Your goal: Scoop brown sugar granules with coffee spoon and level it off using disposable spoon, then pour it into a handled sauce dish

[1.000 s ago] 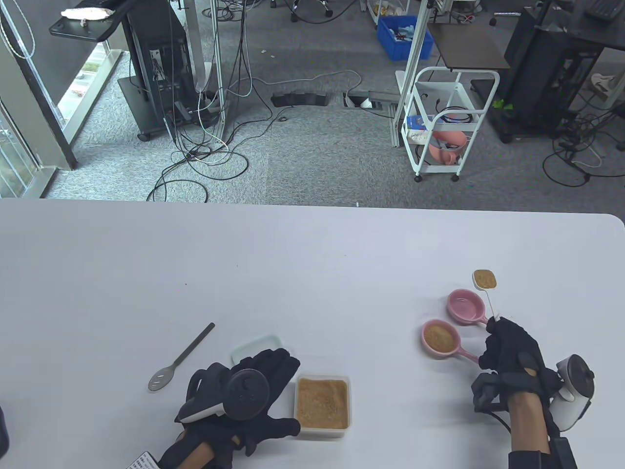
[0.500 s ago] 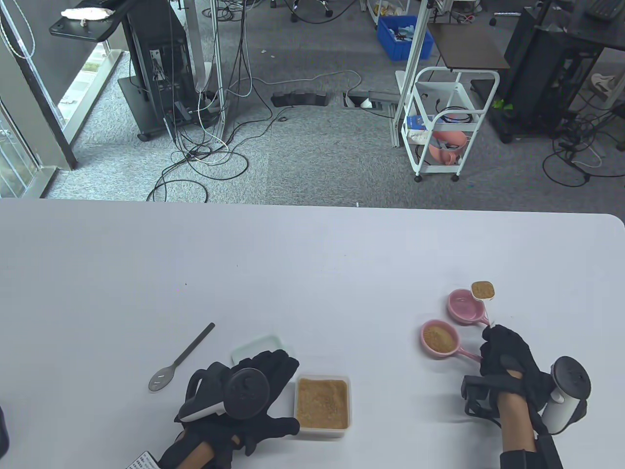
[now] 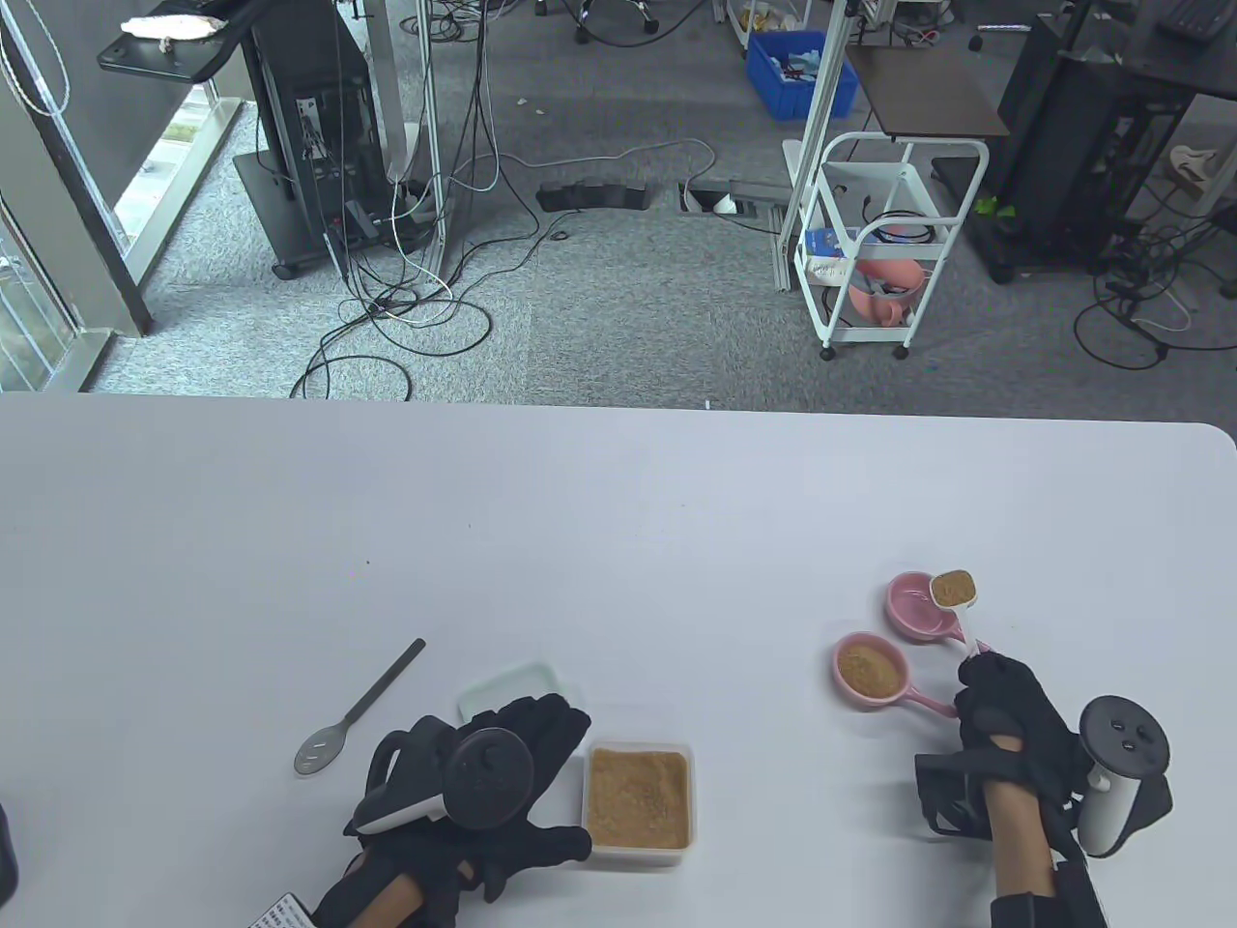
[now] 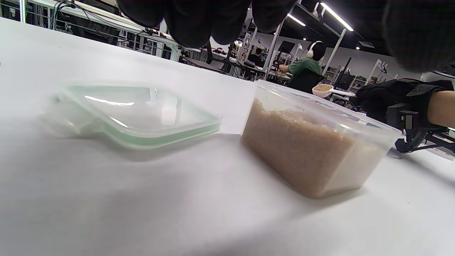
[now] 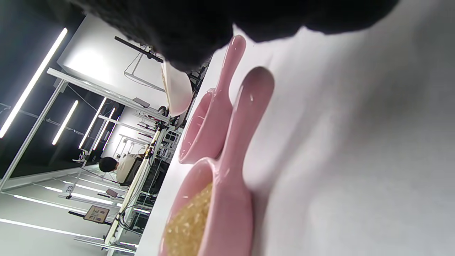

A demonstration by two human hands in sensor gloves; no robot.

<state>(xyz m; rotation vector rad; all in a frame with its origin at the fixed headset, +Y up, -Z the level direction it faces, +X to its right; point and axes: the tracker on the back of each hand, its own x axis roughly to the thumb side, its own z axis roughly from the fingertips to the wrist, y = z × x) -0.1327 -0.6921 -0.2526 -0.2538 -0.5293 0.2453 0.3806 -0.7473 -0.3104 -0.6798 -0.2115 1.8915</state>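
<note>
1. Lab-type room, cables all over a grey carpet, and a big white table [image 3: 618, 503] where it's all happening.
2. Scooping looks done: the coffee spoon [image 3: 954, 589] is full of brown sugar and the top looks pretty flat, so I'd guess levelling is done too.
3. The right hand [image 3: 1000, 706] is pinching the spoon's handle, bowl sitting right over the far edge of the empty dish [image 3: 916, 607]. Spoon looks level, nothing tipped out yet as far as I can tell.
4. The near dish [image 3: 872, 670] already has sugar in it, so that one's sorted.
5. The left hand [image 3: 483, 773] isn't gripping anything; its fingers lie loosely over the lid [image 3: 512, 688] beside the sugar tub [image 3: 639, 802], thumb by the tub's near edge.
6. The grey spoon [image 3: 353, 712] lies on the table left of that hand, untouched.
7. What's left, I reckon: tilt the spoon and dump it into the empty dish.
</note>
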